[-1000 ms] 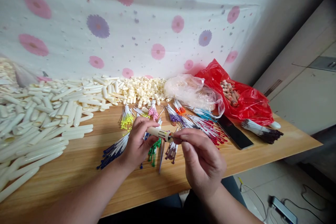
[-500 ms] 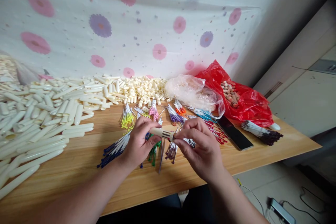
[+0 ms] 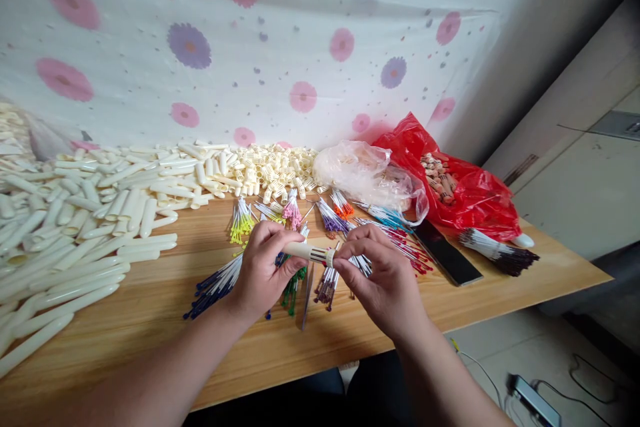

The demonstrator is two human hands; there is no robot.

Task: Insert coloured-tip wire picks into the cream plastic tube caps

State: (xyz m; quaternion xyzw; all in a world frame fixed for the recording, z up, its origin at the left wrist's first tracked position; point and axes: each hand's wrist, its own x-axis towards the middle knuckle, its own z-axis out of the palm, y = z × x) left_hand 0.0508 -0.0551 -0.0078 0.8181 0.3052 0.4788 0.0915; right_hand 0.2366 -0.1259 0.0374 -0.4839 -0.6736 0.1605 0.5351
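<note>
The left hand (image 3: 261,268) pinches a cream multicolour-pen barrel (image 3: 306,252) at 6 o'clock of view; bent fingers of the right hand (image 3: 383,280) touch its 3 o'clock slotted end (image 3: 319,255), their grip unclear. Probably light, stiff, slick; best held mid-shaft.

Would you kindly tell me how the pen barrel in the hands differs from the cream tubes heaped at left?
The pen barrel is held up by the left hand, with the right hand at its end; the cream tubes lie heaped on the table. The pen barrel shows dark slots; the cream tubes look plain. Both are slender and cream-coloured.
</note>
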